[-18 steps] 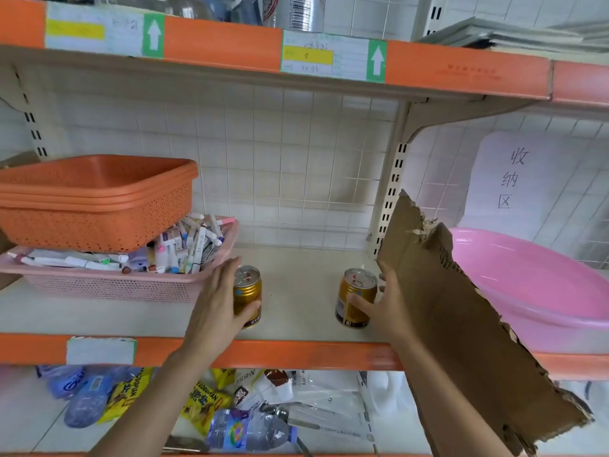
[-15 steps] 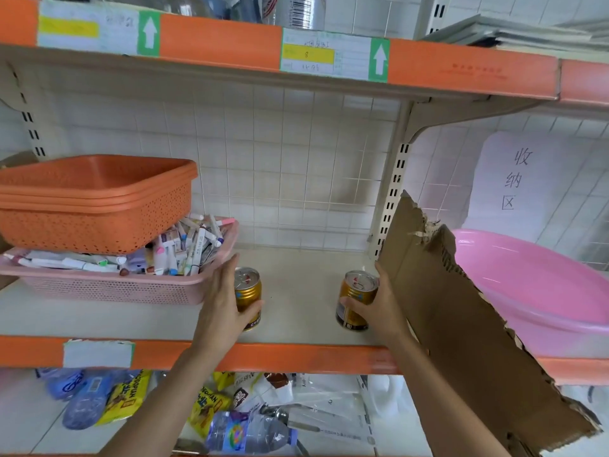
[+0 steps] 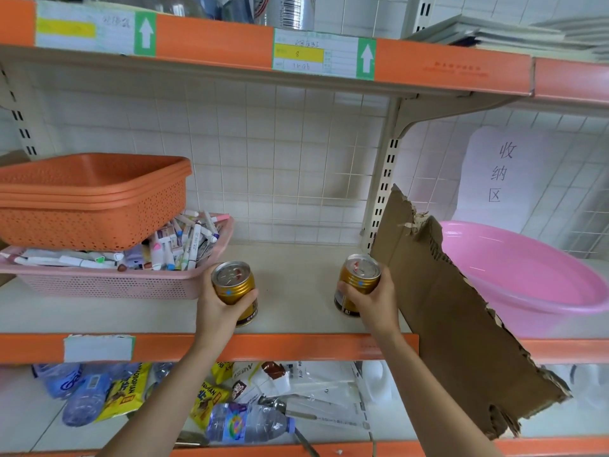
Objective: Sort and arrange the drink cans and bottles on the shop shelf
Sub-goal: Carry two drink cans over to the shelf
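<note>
Approx. half a sec earlier both hands were only closing in. Now the left hand [image 3: 216, 308] had wrapped round the left gold metal drink can [image 3: 234, 285] & the right hand [image 3: 374, 301] clasped the right gold metal drink can [image 3: 360, 278]. Both cans were well apart on the cream shelf w/ orange front edge [image 3: 296, 347], right one beside the torn brown cardboard sheet [image 3: 461, 324]. Prob. ready to regroup; couldn't tell if lifted yet.

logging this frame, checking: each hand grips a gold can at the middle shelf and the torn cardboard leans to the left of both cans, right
No. In the head view the torn cardboard leans to the right of both cans, by the right hand. The rest holds: the left hand grips the left gold can and the right hand the right gold can, at the middle shelf.
</note>
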